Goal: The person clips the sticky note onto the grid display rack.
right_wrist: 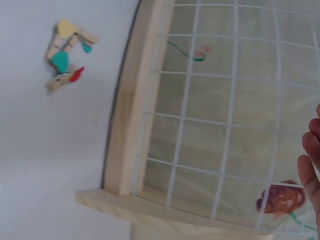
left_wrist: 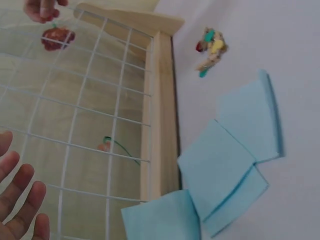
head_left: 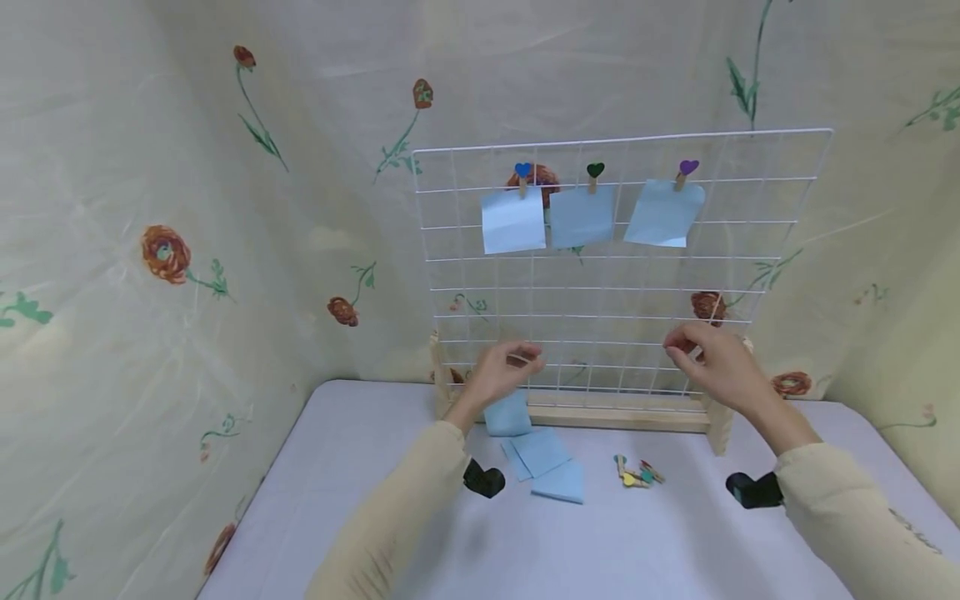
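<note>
My left hand (head_left: 508,368) hovers in front of the lower left of a white wire grid (head_left: 615,287). Its loosely bent fingers (left_wrist: 24,195) are apart and hold nothing. At the lower right of the grid, my right hand (head_left: 716,367) is raised with relaxed, bent fingers and nothing visible in them. Three blue paper notes (head_left: 513,223) hang from the upper grid on clothespins with blue, green and purple hearts (head_left: 688,167). Below lie several loose blue notes (head_left: 542,452), one leaning at the grid's wooden base (head_left: 615,417). A small pile of heart clothespins (head_left: 637,475) lies right of them.
The grid stands upright in a wooden base on a white-covered table (head_left: 600,550). A flower-patterned cloth (head_left: 322,125) hangs behind and at the sides. Black straps (head_left: 753,490) show at both wrists.
</note>
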### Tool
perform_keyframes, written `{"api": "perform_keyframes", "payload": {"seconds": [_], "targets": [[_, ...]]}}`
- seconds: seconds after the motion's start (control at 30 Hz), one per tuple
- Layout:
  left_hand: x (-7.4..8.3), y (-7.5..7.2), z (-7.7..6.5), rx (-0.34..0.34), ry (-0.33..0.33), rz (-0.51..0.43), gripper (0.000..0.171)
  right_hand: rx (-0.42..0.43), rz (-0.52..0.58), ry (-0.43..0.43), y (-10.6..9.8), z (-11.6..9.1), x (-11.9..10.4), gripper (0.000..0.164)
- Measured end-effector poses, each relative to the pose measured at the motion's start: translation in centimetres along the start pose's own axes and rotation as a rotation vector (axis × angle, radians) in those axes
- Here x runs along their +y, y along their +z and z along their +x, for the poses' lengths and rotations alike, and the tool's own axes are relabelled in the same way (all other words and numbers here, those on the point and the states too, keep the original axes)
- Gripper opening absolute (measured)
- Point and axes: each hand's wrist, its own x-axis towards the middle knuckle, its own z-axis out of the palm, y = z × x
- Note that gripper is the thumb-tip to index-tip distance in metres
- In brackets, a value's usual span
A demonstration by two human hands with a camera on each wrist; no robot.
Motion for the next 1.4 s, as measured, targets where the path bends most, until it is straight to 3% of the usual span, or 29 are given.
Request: {"api": "perform_keyframes", "payload": {"seconds": [0.27, 0.5, 0.8, 1.03, 1.23, 1.4], "targets": [[-2.3, 1.3, -1.2, 0.018, -0.016, 0.05, 0.032, -0.025, 0.048, 0.069, 2.7, -2.6, 0.5, 0.014], [-3.7, 2.1, -1.6, 0.028, 0.018, 0.057, 0.031, -0.042, 0.106, 0.16, 4.6, -4.7, 1.2, 0.02], [-5.2, 3.1, -2.6, 0.022, -0.019, 0.041, 0.031, -0.062, 0.157, 0.252, 6.5, -7.4, 1.4, 0.023], [-6.4, 4.3, -3.6, 0.04, -0.065, -0.032, 0.031, -0.042, 0.218, 0.346, 8.8, -9.7, 1.6, 0.026], [-7.9, 5.4, -4.4, 0.052, -0.088, -0.072, 0.028, -0.023, 0.236, 0.403, 9.5, -11.6, 1.7, 0.025], [-9.0, 6.0, -5.9, 0.067, -0.104, -0.098, 0.029, -0.025, 0.282, 0.498, 11.0, -13.5, 1.2, 0.026]]}}
